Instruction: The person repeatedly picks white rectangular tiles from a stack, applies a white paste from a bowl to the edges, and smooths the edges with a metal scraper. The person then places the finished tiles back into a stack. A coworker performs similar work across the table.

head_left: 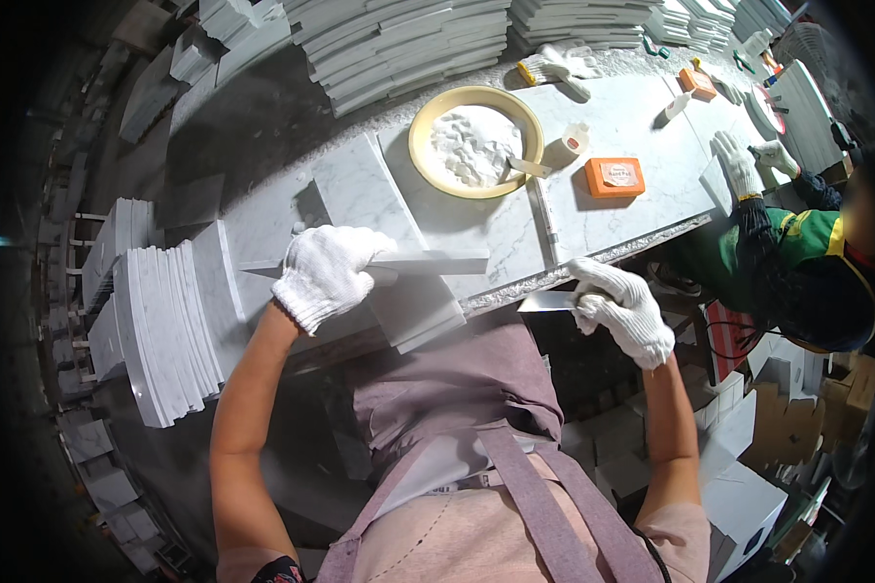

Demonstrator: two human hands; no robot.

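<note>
In a white knit glove, my left hand [327, 277] is closed on a marble tile [437, 261], which it holds on edge so its narrow side faces up. Beneath it, more marble tiles [365, 199] lie on the bench. My gloved right hand [620, 309] grips a putty knife [546, 301] just off the bench's front edge, its flat blade pointing left toward the tile. A yellow bowl [420, 160] of white paste stands beyond, with another flat scraper [529, 167] resting on its rim.
An orange box [614, 178] and a small open container [575, 139] sit right of the bowl. White gloves [564, 66] lie farther back. Tile stacks rise behind [399, 44] and at left [165, 330]. A co-worker's gloved hands [739, 165] touch a tile at the right.
</note>
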